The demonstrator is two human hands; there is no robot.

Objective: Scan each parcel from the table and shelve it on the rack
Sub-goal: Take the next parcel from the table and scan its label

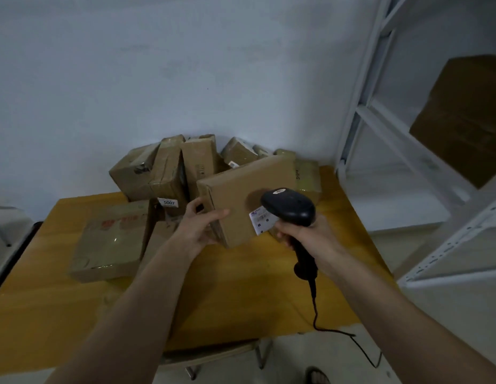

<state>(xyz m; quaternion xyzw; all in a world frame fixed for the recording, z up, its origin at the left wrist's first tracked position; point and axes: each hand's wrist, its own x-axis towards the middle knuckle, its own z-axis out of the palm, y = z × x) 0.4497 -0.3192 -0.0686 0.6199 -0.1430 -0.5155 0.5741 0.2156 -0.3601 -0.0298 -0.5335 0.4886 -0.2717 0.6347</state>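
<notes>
A flat brown cardboard parcel [241, 195] is tilted up above the yellow table [61, 314]. My left hand [198, 227] grips its lower left corner, thumb across the top face. My right hand [305, 235] holds a black handheld barcode scanner [289, 207] by the handle. The scanner's head sits just over the white label [262, 218] on the parcel's near right edge and covers part of it. The scanner's cable [316, 314] hangs down off the table's front edge.
Several taped parcels [163, 173] are piled at the back of the table against the wall, and a flat parcel [113, 239] lies at the left. A white metal rack [402, 151] stands to the right with a large brown box [463, 120] on a shelf.
</notes>
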